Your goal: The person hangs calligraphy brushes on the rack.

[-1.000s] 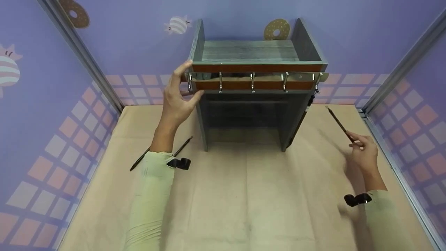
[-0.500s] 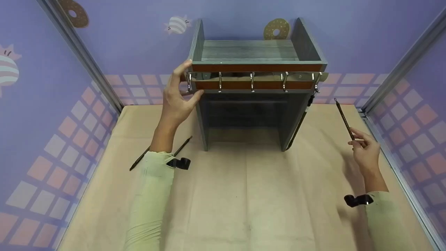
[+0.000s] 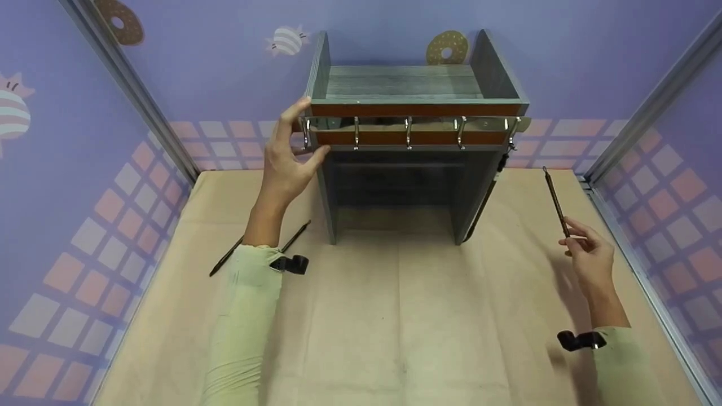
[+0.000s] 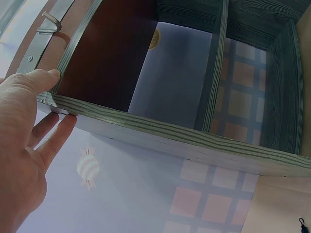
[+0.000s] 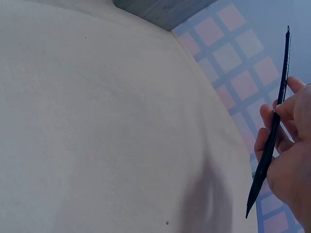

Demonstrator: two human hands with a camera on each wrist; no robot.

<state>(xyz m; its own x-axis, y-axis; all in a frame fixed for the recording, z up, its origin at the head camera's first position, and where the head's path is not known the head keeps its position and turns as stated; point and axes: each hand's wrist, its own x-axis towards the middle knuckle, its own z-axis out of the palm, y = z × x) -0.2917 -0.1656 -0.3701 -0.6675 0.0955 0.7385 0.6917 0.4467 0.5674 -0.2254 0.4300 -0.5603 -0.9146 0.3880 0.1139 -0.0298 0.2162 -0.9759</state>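
Note:
My right hand (image 3: 592,254) pinches a dark calligraphy brush (image 3: 555,200) by its handle, above the cloth right of the rack. In the right wrist view the brush (image 5: 279,107) slants, its cord loop up and its pointed bristle end down. My left hand (image 3: 286,163) grips the left front edge of a grey wooden rack (image 3: 420,101), thumb and fingers on either side of the panel in the left wrist view. A metal hook rail (image 3: 383,125) runs across the rack's front. From its rightmost hook (image 3: 513,135) hangs another brush (image 3: 486,200).
Two more dark brushes, one left (image 3: 225,257) and one right (image 3: 296,235) of my left forearm, lie on the beige cloth (image 3: 361,321). Patterned walls (image 3: 564,67) enclose the back and sides, with a metal frame strip (image 3: 648,287) along the right edge.
My right hand has risen, then lowered a little, and the brush in it has turned more upright. The hanging brush has shifted slightly. My left hand stays on the rack.

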